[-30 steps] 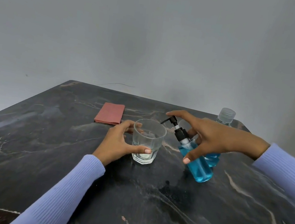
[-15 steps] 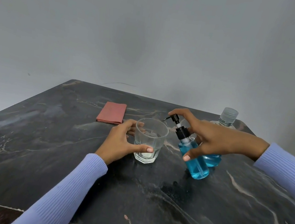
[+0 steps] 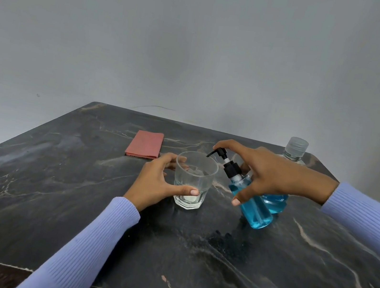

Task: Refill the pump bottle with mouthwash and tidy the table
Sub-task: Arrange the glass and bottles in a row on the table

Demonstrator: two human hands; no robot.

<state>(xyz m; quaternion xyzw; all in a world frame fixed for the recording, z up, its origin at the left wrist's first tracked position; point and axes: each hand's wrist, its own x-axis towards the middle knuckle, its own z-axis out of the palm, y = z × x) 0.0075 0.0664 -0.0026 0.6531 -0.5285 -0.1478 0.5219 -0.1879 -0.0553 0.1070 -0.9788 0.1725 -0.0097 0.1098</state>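
Observation:
My right hand (image 3: pixel 270 173) grips a small pump bottle (image 3: pixel 252 208) of blue liquid, tilted to the left, with the forefinger resting on its black pump head (image 3: pixel 220 152). The nozzle hangs over the rim of a clear glass (image 3: pixel 193 182) standing on the dark marble table (image 3: pixel 74 200). My left hand (image 3: pixel 159 184) is wrapped around the glass. Behind my right hand stands the larger mouthwash bottle (image 3: pixel 293 151) with a clear cap, mostly hidden; its blue liquid shows low down.
A folded reddish cloth (image 3: pixel 144 147) lies flat at the back of the table, left of the glass. A plain grey wall rises behind the table. The table's front edge runs along the bottom of the view.
The pump bottle has shifted slightly left so its nozzle sits over the glass rim. My left hand stays on the glass.

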